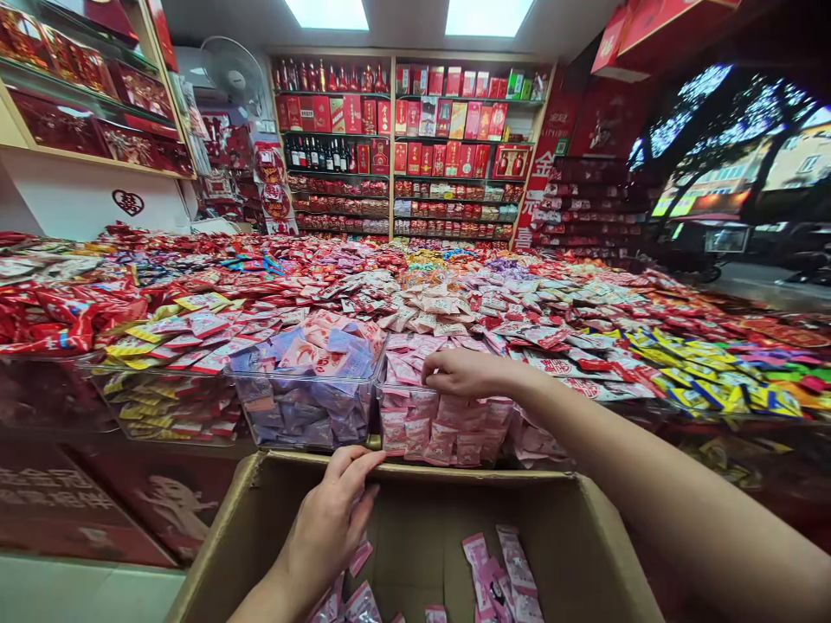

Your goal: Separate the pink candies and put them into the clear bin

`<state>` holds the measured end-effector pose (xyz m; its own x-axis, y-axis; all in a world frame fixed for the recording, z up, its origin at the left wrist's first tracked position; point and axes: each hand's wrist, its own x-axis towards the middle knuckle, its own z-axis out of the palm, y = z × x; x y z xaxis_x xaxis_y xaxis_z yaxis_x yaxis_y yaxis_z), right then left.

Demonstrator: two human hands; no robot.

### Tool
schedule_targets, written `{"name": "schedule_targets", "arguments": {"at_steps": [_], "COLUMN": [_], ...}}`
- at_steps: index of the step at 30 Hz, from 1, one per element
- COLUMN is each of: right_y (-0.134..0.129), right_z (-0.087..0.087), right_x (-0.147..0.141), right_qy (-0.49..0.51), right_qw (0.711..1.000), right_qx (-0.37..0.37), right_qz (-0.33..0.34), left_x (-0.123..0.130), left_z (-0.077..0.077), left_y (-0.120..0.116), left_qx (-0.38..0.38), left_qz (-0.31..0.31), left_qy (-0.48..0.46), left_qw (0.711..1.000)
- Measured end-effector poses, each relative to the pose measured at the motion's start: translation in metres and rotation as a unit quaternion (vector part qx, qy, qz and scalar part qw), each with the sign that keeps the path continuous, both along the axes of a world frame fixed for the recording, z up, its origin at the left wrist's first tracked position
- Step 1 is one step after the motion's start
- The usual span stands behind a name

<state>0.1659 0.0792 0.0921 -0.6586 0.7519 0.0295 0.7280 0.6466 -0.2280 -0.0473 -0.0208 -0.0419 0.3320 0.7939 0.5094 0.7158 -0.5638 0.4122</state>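
My right hand (464, 372) is over a clear bin (441, 463) of small pink candy packets (412, 433). Its fingers curl down at the top of the pile, and whatever they may hold is hidden. My left hand (328, 510) grips the far rim of an open cardboard box (519, 497), fingers across the edge and thumb on the inner side. Inside the box lie several loose pink packets (516, 562), some to the right and others partly hidden below my left hand.
Left of the pink bin stands a bin of lilac packets (305, 398), then one with yellow and red packets (169, 381). Yellow packets (701, 372) lie at right. Shelves (393, 138) with red boxes and bottles line the back wall.
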Motion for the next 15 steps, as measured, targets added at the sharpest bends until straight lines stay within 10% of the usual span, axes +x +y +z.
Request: {"name": "schedule_targets", "arguments": {"at_steps": [8,15], "right_y": [-0.06,-0.126], "right_z": [-0.014,-0.095], "right_x": [-0.006,-0.035], "right_qy": [0.199,0.38], "right_qw": [0.966,0.891], "right_qx": [0.163,-0.248], "right_qz": [-0.016,-0.021], "left_x": [0.002,0.03], "left_z": [-0.003,0.002], "left_y": [-0.005,-0.032], "left_qx": [0.029,-0.014], "left_qz": [-0.01,0.074], "left_qy": [-0.142,-0.381], "left_qw": [0.989,0.922]}}
